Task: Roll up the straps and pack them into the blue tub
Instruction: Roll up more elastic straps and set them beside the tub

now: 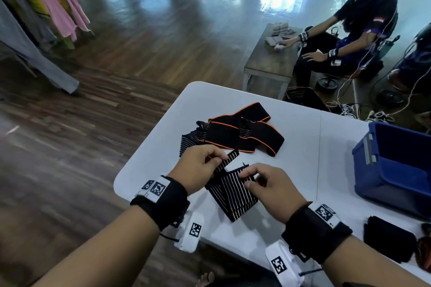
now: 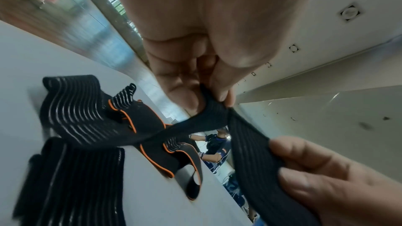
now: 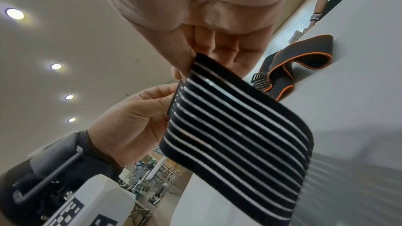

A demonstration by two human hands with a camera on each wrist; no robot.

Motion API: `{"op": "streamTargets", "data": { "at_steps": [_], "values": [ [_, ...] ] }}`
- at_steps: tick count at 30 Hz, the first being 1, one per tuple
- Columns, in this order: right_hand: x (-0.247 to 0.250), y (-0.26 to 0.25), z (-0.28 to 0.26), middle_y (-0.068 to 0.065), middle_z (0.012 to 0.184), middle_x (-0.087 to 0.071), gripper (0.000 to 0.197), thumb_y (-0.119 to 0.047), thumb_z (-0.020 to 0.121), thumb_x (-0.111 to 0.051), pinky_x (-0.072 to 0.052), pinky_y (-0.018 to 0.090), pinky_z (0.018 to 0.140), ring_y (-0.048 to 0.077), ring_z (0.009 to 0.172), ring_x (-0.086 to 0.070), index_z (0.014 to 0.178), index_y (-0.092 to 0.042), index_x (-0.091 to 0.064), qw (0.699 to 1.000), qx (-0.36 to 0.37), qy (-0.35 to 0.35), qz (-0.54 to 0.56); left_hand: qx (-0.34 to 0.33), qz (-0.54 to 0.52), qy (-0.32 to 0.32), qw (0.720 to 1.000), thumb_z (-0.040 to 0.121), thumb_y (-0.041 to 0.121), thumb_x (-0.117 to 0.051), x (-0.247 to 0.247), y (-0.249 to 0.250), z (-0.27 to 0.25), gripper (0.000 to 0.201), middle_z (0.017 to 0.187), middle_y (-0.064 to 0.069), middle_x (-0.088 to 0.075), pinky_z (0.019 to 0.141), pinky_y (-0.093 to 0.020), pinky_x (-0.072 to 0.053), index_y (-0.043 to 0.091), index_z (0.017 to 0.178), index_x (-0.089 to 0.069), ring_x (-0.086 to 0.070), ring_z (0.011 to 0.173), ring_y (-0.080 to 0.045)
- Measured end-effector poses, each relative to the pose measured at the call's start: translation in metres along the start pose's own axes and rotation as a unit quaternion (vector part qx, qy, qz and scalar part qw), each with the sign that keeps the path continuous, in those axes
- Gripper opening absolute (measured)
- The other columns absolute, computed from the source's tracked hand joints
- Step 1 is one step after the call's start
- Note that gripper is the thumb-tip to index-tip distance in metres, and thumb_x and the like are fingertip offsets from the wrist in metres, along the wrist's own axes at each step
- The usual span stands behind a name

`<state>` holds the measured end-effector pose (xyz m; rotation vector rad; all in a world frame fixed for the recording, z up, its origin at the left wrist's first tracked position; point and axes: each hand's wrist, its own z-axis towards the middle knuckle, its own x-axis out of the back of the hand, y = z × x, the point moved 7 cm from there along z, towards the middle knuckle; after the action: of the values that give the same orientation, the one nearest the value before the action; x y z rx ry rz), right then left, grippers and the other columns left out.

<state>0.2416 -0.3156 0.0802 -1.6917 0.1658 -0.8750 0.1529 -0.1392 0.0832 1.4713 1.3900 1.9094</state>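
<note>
A black strap with thin white stripes (image 1: 229, 190) hangs between both hands just above the white table (image 1: 300, 147). My left hand (image 1: 213, 162) pinches its upper end between thumb and fingers; the left wrist view shows the same pinch on the strap (image 2: 214, 107). My right hand (image 1: 250, 179) pinches the strap's near edge, and in the right wrist view the striped strap (image 3: 237, 135) hangs below that hand's fingertips (image 3: 182, 68). A pile of black straps with orange edging (image 1: 242, 131) lies farther back. The blue tub (image 1: 396, 165) stands at the right edge.
A folded black cloth (image 1: 389, 240) lies at the near right corner. Beyond the table a seated person (image 1: 345, 30) rests a hand on a low wooden bench (image 1: 270, 60). Cables and dark discs lie on the floor there. Wooden floor drops off to the left.
</note>
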Motion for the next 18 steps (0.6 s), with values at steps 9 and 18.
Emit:
{"op": "streamTargets", "data": {
  "at_steps": [9, 18],
  "values": [
    [-0.004, -0.007, -0.02, -0.022, 0.07, -0.064, 0.027, -0.006, 0.086, -0.067, -0.048, 0.022, 0.064, 0.015, 0.063, -0.057, 0.089, -0.032, -0.072, 0.999, 0.023, -0.027, 0.006, 0.026, 0.001, -0.012, 1.0, 0.091, 0.005, -0.065, -0.012, 0.032, -0.044, 0.023, 0.082, 0.006, -0.075, 0.067, -0.018, -0.052, 0.024, 0.089, -0.078, -0.067, 0.073, -0.003],
    [0.006, -0.016, -0.023, -0.014, 0.083, -0.069, 0.027, -0.003, 0.088, -0.063, -0.045, 0.014, 0.063, 0.004, 0.063, -0.057, 0.091, -0.028, -0.072, 0.999, 0.05, 0.003, 0.019, 0.011, -0.002, 0.037, 0.999, 0.083, 0.013, -0.08, -0.017, 0.044, -0.063, 0.027, 0.073, 0.005, -0.076, 0.072, -0.026, -0.06, 0.039, 0.082, -0.073, -0.072, 0.07, -0.009]
  ]
}}
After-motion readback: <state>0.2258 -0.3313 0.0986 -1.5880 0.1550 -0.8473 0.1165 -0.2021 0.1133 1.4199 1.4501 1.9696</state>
